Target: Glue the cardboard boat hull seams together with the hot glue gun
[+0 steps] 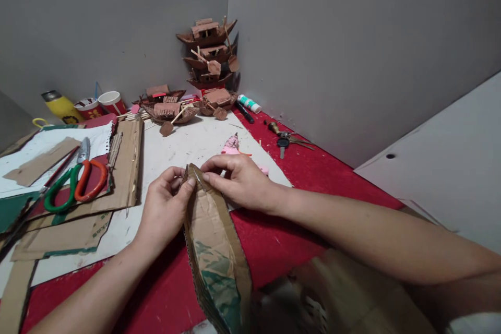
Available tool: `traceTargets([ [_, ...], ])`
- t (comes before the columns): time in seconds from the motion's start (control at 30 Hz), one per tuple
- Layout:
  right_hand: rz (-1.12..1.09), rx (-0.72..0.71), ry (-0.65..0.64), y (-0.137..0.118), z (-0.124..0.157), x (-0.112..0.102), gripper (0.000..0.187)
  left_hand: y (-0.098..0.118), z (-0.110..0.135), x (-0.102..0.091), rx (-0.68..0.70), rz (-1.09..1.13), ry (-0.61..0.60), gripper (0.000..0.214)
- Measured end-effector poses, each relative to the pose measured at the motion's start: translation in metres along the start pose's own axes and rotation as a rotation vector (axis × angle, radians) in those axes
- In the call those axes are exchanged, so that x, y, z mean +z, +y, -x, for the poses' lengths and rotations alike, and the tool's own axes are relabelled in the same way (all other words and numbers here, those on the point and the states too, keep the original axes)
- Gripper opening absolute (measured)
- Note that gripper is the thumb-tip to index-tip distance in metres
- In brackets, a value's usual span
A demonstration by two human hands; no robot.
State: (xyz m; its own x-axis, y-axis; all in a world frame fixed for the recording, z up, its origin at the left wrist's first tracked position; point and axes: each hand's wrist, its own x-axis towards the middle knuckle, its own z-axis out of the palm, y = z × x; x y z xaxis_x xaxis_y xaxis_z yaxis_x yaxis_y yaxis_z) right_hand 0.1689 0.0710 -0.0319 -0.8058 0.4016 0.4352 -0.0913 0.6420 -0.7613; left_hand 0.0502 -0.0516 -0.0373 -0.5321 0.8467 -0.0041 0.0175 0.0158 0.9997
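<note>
Left hand [166,206] and right hand [248,183] both pinch the far tip of the cardboard hull [213,224], held over the red worktop [274,237]. Pink glue gun [231,147] just beyond right hand. Scissors [92,179] lie left, on cardboard [132,162].

The light is soft and a bit dim. Faint shadow darkens the flat red tabletop [284,235]. The brown, white-marked thing [352,292] below looks blurry.

green-printed brown cardboard [213,214], red tabletop [321,169]
</note>
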Motion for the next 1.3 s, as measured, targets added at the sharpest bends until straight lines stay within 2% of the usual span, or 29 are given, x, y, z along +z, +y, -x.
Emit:
traceTargets([
  [0.2, 0.013, 0.018, -0.014, -0.0002, 0.0002, -0.0005, 0.012, 0.0034, 0.0016, 0.0021, -0.004, 0.003, 0.002, 0.019],
  [0.53, -0.053, 0.084, -0.035, 0.0009, -0.0018, 0.0009, 0.011, 0.0023, 0.0014, 0.0066, 0.029, -0.036, 0.076, 0.023],
  [0.87, 0.021, 0.103, -0.067, 0.0025, -0.0024, 0.0001, 0.011, -0.0022, -0.0005, 0.0012, 0.038, -0.171, 0.051, 0.027],
  [1.13, 0.000, 0.077, -0.075, 0.0021, -0.0045, -0.0035, 0.014, 0.0036, -0.0033, 0.0030, 0.003, -0.217, 0.091, 0.031],
  [1.3, -0.063, 0.084, -0.065, 0.0026, -0.0056, -0.0041, 0.014, 0.0049, -0.0044, 0.0033, 0.018, -0.221, 0.076, 0.025],
])
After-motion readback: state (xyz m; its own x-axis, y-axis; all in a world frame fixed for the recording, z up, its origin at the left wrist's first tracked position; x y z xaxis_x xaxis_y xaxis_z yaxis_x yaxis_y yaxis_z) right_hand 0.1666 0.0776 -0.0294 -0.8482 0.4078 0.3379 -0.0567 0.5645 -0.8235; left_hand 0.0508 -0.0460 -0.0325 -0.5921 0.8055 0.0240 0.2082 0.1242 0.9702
